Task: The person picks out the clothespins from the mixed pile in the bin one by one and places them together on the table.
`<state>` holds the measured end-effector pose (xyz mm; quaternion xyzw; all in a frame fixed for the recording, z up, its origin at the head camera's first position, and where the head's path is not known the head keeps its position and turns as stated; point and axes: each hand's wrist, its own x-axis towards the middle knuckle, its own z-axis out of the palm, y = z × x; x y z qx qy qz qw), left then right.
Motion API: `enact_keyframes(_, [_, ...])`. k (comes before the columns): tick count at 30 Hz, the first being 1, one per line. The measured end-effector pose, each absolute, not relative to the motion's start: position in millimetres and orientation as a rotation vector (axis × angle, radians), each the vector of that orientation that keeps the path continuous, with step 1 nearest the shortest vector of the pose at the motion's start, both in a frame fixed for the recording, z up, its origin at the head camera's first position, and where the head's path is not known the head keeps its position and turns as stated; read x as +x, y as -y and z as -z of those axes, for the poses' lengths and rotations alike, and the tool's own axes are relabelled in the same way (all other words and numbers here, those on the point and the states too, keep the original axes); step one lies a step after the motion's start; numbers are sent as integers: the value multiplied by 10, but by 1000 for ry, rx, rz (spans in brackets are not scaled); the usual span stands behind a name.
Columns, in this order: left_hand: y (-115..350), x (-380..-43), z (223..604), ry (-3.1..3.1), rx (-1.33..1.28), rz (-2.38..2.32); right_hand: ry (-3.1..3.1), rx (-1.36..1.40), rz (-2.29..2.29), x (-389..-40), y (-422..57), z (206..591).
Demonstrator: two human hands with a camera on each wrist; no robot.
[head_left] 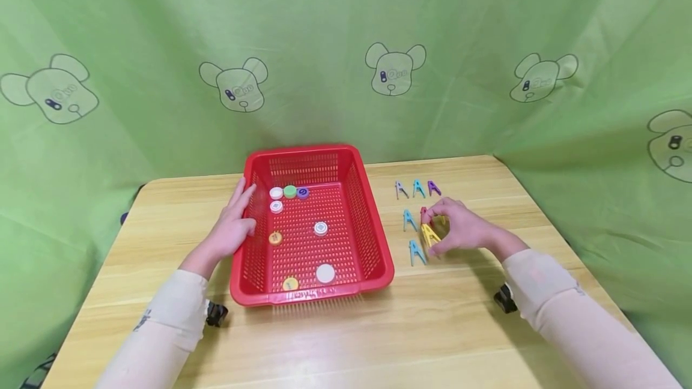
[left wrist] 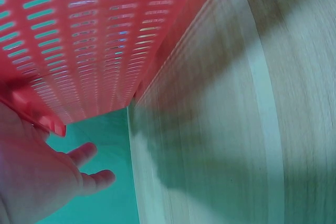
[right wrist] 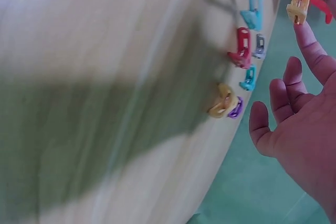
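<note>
My left hand (head_left: 230, 228) rests on the left rim of a red plastic basket (head_left: 354, 289), its fingers stretched along the rim. Two of those fingers (left wrist: 97, 180) extend past the rim in the left wrist view; the others are partly hidden. Over the right side of the table, my right hand (head_left: 461, 228) pinches a yellow clothespin (head_left: 430, 236) between thumb and index finger. In the right wrist view that clothespin (right wrist: 297, 9) is off the tabletop. Around it are a red clothespin (right wrist: 242, 48), blue clothespins (head_left: 416, 252) and another yellow clothespin (right wrist: 223, 102), mostly hidden by my hand from the head view.
Inside the basket lie several round caps, among them a green cap (head_left: 289, 191), a purple cap (head_left: 303, 193) and a white cap (head_left: 325, 274). Lavender (head_left: 401, 189) and purple (head_left: 434, 188) clothespins lie at the back. A green curtain (head_left: 324, 119) hangs behind the wooden table (head_left: 378, 341).
</note>
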<state>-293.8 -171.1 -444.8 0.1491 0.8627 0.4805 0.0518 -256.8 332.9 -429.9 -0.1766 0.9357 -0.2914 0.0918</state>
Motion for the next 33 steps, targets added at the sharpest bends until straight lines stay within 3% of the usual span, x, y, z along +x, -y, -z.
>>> enact_keyframes(19, [1740,-2915,4488,-2597,428,-1491,-2900,-451,717,-2497,-3436,4661])
enact_keyframes(33, [1743,-2950,4488,-2551,446,-1594,-2927,-464,677,-2562,-3429,4680])
